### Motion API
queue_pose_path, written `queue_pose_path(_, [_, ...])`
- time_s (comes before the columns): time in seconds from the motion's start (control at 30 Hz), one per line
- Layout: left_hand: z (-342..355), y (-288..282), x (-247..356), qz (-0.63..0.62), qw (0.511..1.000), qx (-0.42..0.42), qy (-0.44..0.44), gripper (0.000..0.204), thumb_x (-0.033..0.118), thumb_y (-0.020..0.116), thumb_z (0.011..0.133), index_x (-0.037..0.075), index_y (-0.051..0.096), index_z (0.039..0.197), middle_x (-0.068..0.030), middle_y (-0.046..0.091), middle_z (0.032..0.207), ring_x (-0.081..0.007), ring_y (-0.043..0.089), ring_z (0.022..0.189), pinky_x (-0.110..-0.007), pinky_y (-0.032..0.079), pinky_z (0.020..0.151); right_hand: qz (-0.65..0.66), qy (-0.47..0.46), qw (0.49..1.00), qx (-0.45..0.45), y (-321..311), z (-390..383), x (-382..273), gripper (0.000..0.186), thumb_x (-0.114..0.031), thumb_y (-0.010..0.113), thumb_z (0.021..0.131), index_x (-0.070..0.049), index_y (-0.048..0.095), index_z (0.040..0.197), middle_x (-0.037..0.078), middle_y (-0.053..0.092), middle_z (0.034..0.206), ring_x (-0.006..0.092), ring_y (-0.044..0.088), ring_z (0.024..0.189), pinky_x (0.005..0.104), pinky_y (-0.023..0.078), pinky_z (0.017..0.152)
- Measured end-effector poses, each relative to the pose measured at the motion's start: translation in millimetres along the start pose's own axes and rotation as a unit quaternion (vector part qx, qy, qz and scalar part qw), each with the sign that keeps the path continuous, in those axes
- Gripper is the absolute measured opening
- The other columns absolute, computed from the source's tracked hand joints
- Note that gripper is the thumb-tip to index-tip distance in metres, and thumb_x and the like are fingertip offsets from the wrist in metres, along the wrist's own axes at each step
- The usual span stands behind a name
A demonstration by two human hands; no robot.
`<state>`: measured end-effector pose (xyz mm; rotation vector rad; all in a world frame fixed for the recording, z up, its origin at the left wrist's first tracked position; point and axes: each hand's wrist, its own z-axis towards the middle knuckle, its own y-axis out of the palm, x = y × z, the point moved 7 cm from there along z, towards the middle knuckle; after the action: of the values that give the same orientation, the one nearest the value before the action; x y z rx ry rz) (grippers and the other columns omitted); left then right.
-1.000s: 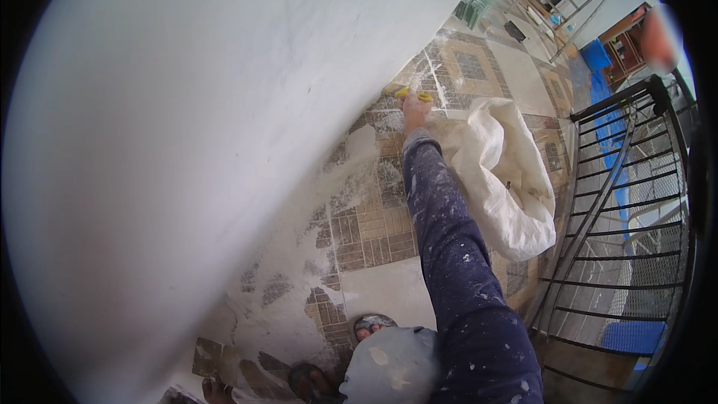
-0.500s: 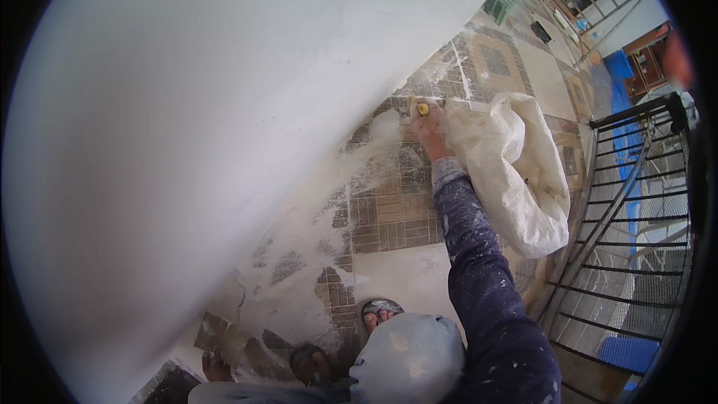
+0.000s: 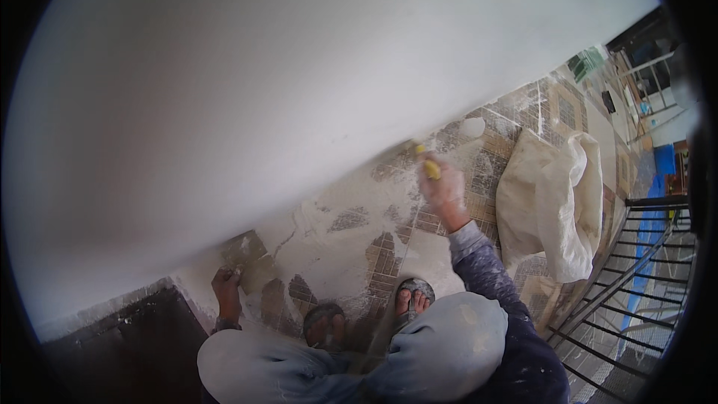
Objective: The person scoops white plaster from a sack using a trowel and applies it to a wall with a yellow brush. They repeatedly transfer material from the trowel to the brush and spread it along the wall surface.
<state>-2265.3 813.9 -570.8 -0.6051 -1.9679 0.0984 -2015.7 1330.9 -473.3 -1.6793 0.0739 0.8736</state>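
Note:
My right hand (image 3: 444,188) is closed around a yellow-handled tool (image 3: 431,167), reaching to where the white wall meets the floor. Motion blurs the tool's working end, so its kind is unclear. White powder (image 3: 321,217) lies thickly along the wall's base and over the patterned floor tiles. At the lower left, my left hand (image 3: 226,292) is closed at the edge of a flat, squarish grey-brown sheet (image 3: 250,258) lying low against the floor by the wall. A limp white woven sack (image 3: 523,194) rests to the right of my right hand, its mouth gaping.
The smooth white wall (image 3: 262,90) fills the upper left. A black metal railing (image 3: 636,277) runs along the right side, with blue sheeting (image 3: 664,161) beyond it. A dark panel (image 3: 127,352) is at the lower left. My sandalled feet (image 3: 413,298) stand on the dusty tiles.
My right hand has drawn the tool back along the wall's base, nearer to my feet. The view has shifted, bringing my left hand and both knees more fully into sight.

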Motion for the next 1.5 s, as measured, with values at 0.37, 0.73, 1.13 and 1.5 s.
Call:
queue_pose_path(0.37, [5.0, 19.5, -16.9, -0.056, 0.998, -0.014, 0.011, 0.023, 0.0, 0.062, 0.078, -0.003, 0.065, 0.101, -0.0056, 0.065, 0.091, -0.0124, 0.059, 0.078, -0.026, 0.046, 0.068, 0.027, -0.252, 0.959, -0.125, 94.4, -69.0, -91.1, 0.023, -0.02, 0.061, 0.087, -0.013, 0.064, 0.108, 0.009, 0.068, 0.098, 0.0226, 0.066, 0.09, 0.0363, 0.056, 0.075])
queue_pose_path(0.73, [11.4, 67.1, -7.2, 0.002, 0.998, -0.034, 0.052, 0.016, 0.01, 0.069, 0.077, -0.004, 0.066, 0.085, -0.0037, 0.064, 0.07, -0.0095, 0.054, 0.061, -0.026, 0.043, 0.056, -0.094, -0.201, 0.954, -0.203, 105.0, -75.8, -93.8, 0.03, -0.018, 0.069, 0.078, -0.01, 0.061, 0.106, 0.009, 0.064, 0.095, 0.0242, 0.064, 0.088, 0.0389, 0.056, 0.076])
queue_pose_path(1.13, [9.0, 50.5, -6.6, 0.165, 0.986, 0.031, 0.014, 0.027, 0.019, 0.074, 0.067, -0.004, 0.063, 0.073, -0.0143, 0.062, 0.061, -0.0227, 0.06, 0.057, -0.039, 0.046, 0.057, 0.054, -0.309, 0.927, -0.207, 120.8, -125.0, -137.3, 0.026, -0.016, 0.064, 0.081, -0.008, 0.06, 0.105, 0.012, 0.064, 0.091, 0.0307, 0.062, 0.088, 0.0416, 0.053, 0.077])
queue_pose_path(1.5, [1.1, 53.4, 31.5, 0.243, 0.96, 0.086, 0.105, 0.029, 0.021, 0.077, 0.067, -0.002, 0.061, 0.073, -0.0157, 0.061, 0.066, -0.0272, 0.058, 0.06, -0.04, 0.046, 0.063, -0.037, -0.301, 0.937, -0.172, 129.2, -101.3, -140.1, 0.023, -0.013, 0.066, 0.076, -0.007, 0.059, 0.097, 0.012, 0.063, 0.085, 0.0281, 0.066, 0.081, 0.0406, 0.055, 0.067])
